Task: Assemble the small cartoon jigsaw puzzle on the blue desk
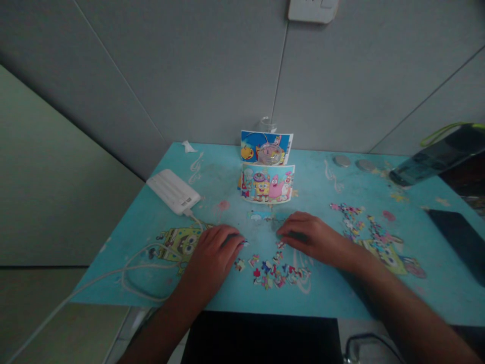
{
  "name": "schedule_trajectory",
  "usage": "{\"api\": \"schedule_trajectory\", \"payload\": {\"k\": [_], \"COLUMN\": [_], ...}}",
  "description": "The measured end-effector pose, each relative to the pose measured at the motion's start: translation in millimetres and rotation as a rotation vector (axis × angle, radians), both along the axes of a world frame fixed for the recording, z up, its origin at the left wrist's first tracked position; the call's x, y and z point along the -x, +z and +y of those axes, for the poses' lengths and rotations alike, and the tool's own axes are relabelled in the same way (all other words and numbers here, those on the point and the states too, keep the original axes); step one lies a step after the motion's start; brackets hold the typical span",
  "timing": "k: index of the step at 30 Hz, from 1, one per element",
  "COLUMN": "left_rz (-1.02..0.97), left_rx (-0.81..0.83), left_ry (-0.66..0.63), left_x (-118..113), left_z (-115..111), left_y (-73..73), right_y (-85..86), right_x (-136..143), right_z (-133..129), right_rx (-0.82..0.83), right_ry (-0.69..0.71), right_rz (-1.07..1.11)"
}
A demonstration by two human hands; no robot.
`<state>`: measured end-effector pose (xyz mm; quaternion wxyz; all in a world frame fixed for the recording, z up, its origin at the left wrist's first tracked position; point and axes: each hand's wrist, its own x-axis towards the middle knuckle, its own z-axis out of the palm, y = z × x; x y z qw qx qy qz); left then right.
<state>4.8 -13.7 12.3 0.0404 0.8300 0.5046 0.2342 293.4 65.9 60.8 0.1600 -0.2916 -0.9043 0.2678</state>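
My left hand is closed in a pinch, with a small jigsaw piece at its thumb and fingertips. Opposite it, my right hand has its thumb and fingers brought together; what they hold, if anything, is hidden. A loose puzzle piece lies just under the right fingertips. Between and beyond the hands is a short light-blue strip of joined puzzle. Several mixed pieces form a pile nearer the table's front edge. Behind the strip a cartoon picture card leans upright.
A second card and a clear round container stand behind. More pieces are spread at right, near a dark phone-like slab and a bottle. A white power bank with a cable lies left.
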Motion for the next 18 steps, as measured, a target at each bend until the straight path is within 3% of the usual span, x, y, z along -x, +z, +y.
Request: {"api": "schedule_trajectory", "payload": {"k": [4,18], "left_rz": [-0.015,-0.021], "left_rx": [0.007,0.005], "left_ry": [0.008,-0.015], "left_x": [-0.7,-1.8], "left_z": [-0.6,0.1], "left_y": [1.9,3.1], "right_y": [-5.2,-17.6], "right_x": [-6.5,-4.7], "right_z": [-4.2,-5.2], "right_rx": [0.065,0.043], "right_ry": [-0.004,-0.016], "right_rz": [0.042,-0.011]}}
